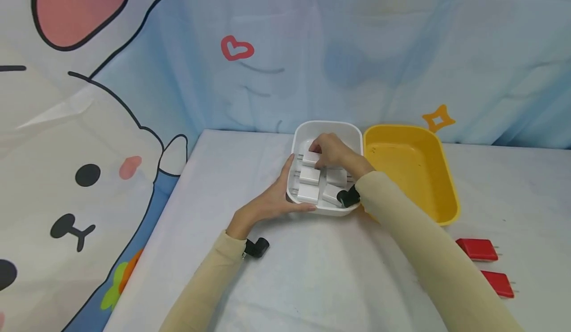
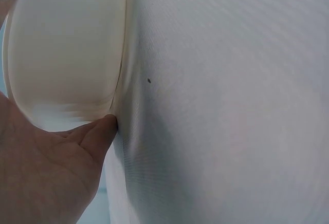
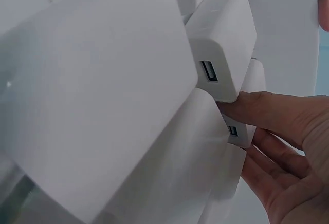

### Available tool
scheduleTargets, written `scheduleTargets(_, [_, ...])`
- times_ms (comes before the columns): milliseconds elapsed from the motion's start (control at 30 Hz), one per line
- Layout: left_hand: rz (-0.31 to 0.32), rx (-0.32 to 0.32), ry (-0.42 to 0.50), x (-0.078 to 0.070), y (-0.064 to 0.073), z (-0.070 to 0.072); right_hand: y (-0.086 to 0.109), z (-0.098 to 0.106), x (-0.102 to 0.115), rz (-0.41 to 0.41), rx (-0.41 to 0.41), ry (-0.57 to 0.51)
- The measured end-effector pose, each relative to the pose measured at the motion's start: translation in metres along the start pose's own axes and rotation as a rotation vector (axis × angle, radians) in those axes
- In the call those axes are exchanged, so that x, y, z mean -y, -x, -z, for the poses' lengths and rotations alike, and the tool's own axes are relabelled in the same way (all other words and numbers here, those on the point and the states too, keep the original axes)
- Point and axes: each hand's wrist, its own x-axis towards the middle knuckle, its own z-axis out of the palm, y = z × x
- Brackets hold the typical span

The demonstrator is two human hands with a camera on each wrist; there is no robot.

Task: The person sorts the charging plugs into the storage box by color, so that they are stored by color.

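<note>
A white plastic tub stands at the table's back edge with several white USB plug chargers in two rows inside. My left hand grips its near left corner, thumb along the front wall and fingers up the left side. In the left wrist view, the fingertips lie against the tub's outer wall. My right hand reaches in from the right and pinches the farthest charger of the left row. From the right wrist, its USB port end shows between thumb and fingers, partly covered by nearer chargers.
A yellow plastic tub stands against the white one's right side. Two red plug chargers, one farther back and one nearer, lie on the white cloth at the right. A printed curtain hangs behind the table.
</note>
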Motion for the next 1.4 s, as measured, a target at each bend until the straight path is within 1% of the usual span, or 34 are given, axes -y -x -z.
scheduleTargets(133, [0.000, 0.005, -0.001, -0.001, -0.001, -0.002, 0.004, 0.003, 0.001, -0.023, 0.000, -0.014])
scheduleTargets(200, [0.000, 0.002, -0.002, -0.002, -0.001, -0.002, 0.006, 0.008, 0.002, -0.012, -0.012, -0.017])
scheduleTargets(400, [0.004, -0.009, -0.005, -0.001, 0.000, -0.002, 0.018, 0.028, 0.013, 0.089, -0.056, 0.022])
scheduleTargets(500, [-0.014, -0.008, 0.010, 0.000, 0.000, -0.003, 0.035, 0.039, 0.025, 0.144, -0.079, 0.045])
scheduleTargets(567, [-0.024, -0.006, 0.014, 0.000, 0.000, -0.004, 0.052, 0.046, 0.034, 0.191, -0.103, 0.059])
scheduleTargets(633, [-0.025, -0.003, 0.009, 0.000, 0.000, -0.005, 0.073, 0.052, 0.043, 0.237, -0.127, 0.058])
scheduleTargets(733, [-0.026, 0.000, 0.005, 0.001, 0.000, -0.006, 0.112, 0.060, 0.052, 0.280, -0.147, 0.041])
scheduleTargets(800, [-0.038, -0.004, 0.011, 0.001, -0.001, -0.006, 0.140, 0.061, 0.055, 0.297, -0.157, 0.028])
scheduleTargets(900, [-0.063, -0.011, 0.029, -0.001, -0.001, -0.007, 0.180, 0.055, 0.050, 0.319, -0.187, 0.040])
scheduleTargets(1000, [-0.066, -0.013, 0.036, -0.002, -0.002, -0.009, 0.215, 0.041, 0.035, 0.346, -0.236, 0.045])
scheduleTargets(1133, [-0.035, -0.002, 0.022, -0.003, -0.002, -0.010, 0.258, 0.015, 0.011, 0.278, -0.264, 0.031])
scheduleTargets(1200, [-0.028, -0.006, 0.017, -0.004, -0.001, -0.009, 0.276, 0.002, 0.001, 0.213, -0.263, 0.024])
scheduleTargets(1300, [-0.025, -0.019, 0.013, -0.004, 0.001, -0.008, 0.297, -0.013, -0.014, 0.108, -0.279, 0.027])
scheduleTargets(1400, [-0.028, -0.024, 0.014, -0.003, 0.002, -0.007, 0.312, -0.018, -0.028, 0.015, -0.298, 0.048])
